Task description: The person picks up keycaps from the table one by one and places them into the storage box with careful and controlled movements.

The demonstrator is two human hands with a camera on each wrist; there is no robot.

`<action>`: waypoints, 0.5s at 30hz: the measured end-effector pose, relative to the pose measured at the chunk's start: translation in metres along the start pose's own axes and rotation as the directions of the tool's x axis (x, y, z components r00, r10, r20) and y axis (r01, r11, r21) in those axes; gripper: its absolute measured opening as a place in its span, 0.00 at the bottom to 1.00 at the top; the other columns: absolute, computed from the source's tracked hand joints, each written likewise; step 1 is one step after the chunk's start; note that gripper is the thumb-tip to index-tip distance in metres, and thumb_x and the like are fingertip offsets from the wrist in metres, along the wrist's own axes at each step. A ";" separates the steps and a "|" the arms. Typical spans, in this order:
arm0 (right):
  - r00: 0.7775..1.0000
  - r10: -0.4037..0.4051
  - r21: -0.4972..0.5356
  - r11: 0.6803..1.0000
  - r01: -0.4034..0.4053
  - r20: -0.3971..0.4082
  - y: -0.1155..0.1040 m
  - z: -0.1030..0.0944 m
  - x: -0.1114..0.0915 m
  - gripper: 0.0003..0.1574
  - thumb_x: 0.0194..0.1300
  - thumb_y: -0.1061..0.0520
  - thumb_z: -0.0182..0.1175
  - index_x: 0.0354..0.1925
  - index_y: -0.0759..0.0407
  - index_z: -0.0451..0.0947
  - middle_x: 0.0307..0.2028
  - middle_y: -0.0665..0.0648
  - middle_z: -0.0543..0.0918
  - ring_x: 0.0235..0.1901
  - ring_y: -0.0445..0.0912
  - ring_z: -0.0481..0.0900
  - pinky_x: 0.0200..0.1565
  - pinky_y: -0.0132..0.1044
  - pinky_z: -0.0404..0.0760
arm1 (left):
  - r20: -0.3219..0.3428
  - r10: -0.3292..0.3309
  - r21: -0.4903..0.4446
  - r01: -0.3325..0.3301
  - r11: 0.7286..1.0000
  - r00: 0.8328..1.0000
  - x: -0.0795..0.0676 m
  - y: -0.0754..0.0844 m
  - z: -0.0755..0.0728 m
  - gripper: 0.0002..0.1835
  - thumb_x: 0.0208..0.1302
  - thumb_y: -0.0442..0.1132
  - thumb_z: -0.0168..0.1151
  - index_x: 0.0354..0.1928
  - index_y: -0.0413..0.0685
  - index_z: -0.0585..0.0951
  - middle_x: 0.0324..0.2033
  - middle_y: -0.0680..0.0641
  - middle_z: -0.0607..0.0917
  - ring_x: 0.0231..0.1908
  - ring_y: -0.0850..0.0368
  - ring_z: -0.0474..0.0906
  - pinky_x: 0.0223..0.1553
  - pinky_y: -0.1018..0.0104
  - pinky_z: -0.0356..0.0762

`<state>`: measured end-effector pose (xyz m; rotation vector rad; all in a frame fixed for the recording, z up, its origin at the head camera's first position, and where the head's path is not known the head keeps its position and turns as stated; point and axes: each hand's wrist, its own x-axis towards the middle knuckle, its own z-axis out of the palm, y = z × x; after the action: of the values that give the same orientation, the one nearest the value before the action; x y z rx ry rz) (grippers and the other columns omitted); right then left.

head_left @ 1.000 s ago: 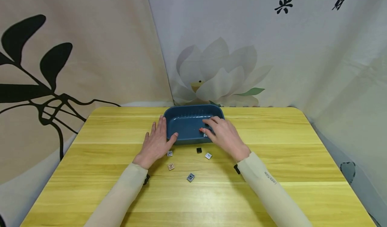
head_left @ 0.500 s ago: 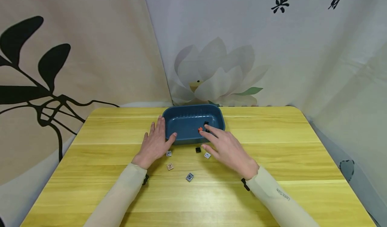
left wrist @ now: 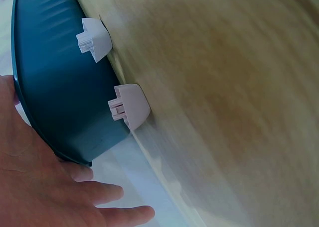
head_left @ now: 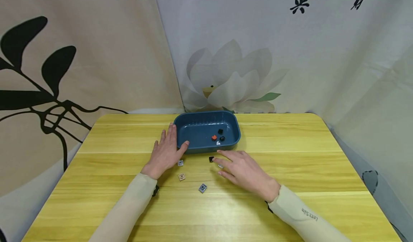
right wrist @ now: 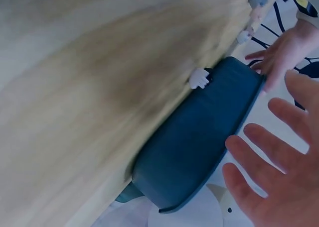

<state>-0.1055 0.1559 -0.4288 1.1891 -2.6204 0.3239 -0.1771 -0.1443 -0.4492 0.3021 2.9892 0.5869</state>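
Observation:
A blue rectangular dish [head_left: 206, 150] stands at the back middle of the table. My left hand [head_left: 164, 152] rests against its left end, fingers straight and thumb at the front rim. My right hand [head_left: 243, 172] hovers in front of the dish with spread fingers, over a black keycap [head_left: 211, 159] and a partly hidden white keycap [head_left: 220, 166]. Inside the dish lie a red keycap [head_left: 214, 137], two black ones and a white piece [head_left: 218, 142]. In the right wrist view, the right hand [right wrist: 279, 157] holds nothing.
Near the left thumb lies a pale grey keycap [head_left: 180, 162], with a beige keycap [head_left: 182, 177] below it. A blue-grey keycap [head_left: 202, 188] sits nearer the front. Behind the wooden table [head_left: 290, 138] hangs a printed curtain [head_left: 245, 30].
My right hand has moved out of the dish, back toward me and down to the keycaps in front, uncovering the pieces inside. My left hand stays at the dish's end.

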 end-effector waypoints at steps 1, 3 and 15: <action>1.000 0.002 -0.002 1.000 -0.001 0.017 0.000 0.001 -0.001 0.26 0.72 0.45 0.67 0.64 0.50 0.81 0.67 0.59 0.79 0.62 0.53 0.80 0.56 0.55 0.82 | 0.001 0.000 0.001 0.000 1.000 1.000 0.000 0.000 0.000 0.51 0.77 0.68 0.42 0.82 0.39 0.40 0.82 0.41 0.37 0.79 0.31 0.38 0.70 0.24 0.47; 0.999 0.009 -0.006 1.000 -0.009 0.053 0.000 0.002 -0.002 0.26 0.72 0.45 0.66 0.65 0.50 0.81 0.67 0.60 0.78 0.63 0.54 0.79 0.56 0.56 0.82 | 0.002 0.002 0.002 -0.002 1.000 1.000 0.000 0.000 0.000 0.51 0.77 0.69 0.41 0.82 0.39 0.40 0.82 0.41 0.37 0.79 0.31 0.39 0.70 0.24 0.47; 0.984 0.036 -0.042 0.999 -0.029 0.177 0.002 0.017 -0.001 0.30 0.71 0.44 0.67 0.65 0.53 0.79 0.66 0.61 0.79 0.59 0.56 0.82 0.51 0.54 0.84 | -0.001 0.001 0.009 -0.001 1.000 1.000 0.001 0.000 0.000 0.51 0.77 0.69 0.41 0.82 0.39 0.40 0.82 0.40 0.38 0.79 0.31 0.41 0.70 0.24 0.48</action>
<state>-0.1082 0.1527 -0.4457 1.2157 -2.7862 0.1789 -0.1777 -0.1442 -0.4495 0.3038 2.9932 0.5735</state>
